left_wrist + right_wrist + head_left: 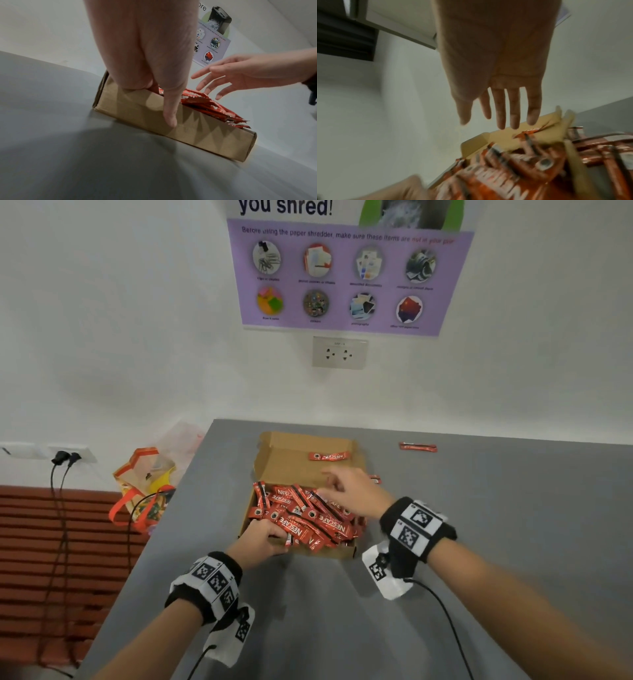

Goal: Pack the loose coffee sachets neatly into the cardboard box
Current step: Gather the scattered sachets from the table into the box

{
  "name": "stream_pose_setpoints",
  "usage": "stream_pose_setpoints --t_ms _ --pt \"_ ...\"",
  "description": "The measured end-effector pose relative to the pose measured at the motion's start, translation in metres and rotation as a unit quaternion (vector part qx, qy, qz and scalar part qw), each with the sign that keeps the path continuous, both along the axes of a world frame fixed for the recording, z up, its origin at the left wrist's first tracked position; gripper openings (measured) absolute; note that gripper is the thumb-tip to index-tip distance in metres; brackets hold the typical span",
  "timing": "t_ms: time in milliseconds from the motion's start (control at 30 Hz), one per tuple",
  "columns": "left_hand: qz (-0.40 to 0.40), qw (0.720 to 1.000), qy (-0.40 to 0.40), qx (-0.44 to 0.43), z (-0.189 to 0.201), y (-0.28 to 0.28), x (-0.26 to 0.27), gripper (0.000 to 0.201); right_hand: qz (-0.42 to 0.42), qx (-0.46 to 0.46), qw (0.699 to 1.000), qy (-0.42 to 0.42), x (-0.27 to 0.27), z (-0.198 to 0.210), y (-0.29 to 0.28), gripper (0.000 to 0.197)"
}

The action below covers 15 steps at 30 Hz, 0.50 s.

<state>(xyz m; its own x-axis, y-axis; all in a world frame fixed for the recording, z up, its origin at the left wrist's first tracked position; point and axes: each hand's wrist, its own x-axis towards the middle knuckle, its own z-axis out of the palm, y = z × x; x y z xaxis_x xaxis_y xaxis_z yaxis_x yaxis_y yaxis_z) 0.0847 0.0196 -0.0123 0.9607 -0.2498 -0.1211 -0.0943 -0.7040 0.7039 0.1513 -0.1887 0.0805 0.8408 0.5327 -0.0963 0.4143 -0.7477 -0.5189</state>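
Observation:
An open cardboard box [339, 553] sits on the grey table [496, 542], heaped with red Nescafe sachets [308, 515] lying crisscross. One sachet [329, 456] rests on the open lid behind. Another loose sachet [418, 446] lies on the table at the back right. My left hand [263, 537] grips the box's near-left wall [205, 138]: the left hand [161, 104] has its thumb outside and its fingers curled over the rim. My right hand [346, 487] hovers over the pile, fingers straight and spread, holding nothing. The right hand [500, 119] is above the blurred sachets [505, 175].
A sachet end [375, 479] peeks out beside the box's right side, behind my right hand. A colourful bag [147, 484] stands beyond the table's left edge, with cables plugged into the wall there. A wall socket [339, 352] and poster are behind the table.

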Motion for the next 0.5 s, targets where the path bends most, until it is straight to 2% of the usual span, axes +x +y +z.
stream_pose_setpoints --t_ms 100,233,400,500 --pt "-0.003 1.000 0.006 -0.014 -0.002 0.001 0.000 0.005 -0.102 0.017 0.994 -0.020 0.044 -0.012 -0.036 0.035" --pt "-0.011 0.999 -0.018 -0.028 -0.003 0.000 -0.001 0.014 -0.222 -0.088 0.971 -0.002 0.106 -0.038 -0.096 0.032" --pt "-0.018 1.000 0.012 0.000 -0.004 0.001 0.003 0.024 -0.263 -0.206 0.942 -0.009 0.152 -0.064 -0.130 0.042" --pt "-0.028 0.999 0.027 -0.015 -0.001 0.002 0.002 0.021 -0.241 -0.222 0.945 -0.016 0.169 -0.067 -0.127 0.051"
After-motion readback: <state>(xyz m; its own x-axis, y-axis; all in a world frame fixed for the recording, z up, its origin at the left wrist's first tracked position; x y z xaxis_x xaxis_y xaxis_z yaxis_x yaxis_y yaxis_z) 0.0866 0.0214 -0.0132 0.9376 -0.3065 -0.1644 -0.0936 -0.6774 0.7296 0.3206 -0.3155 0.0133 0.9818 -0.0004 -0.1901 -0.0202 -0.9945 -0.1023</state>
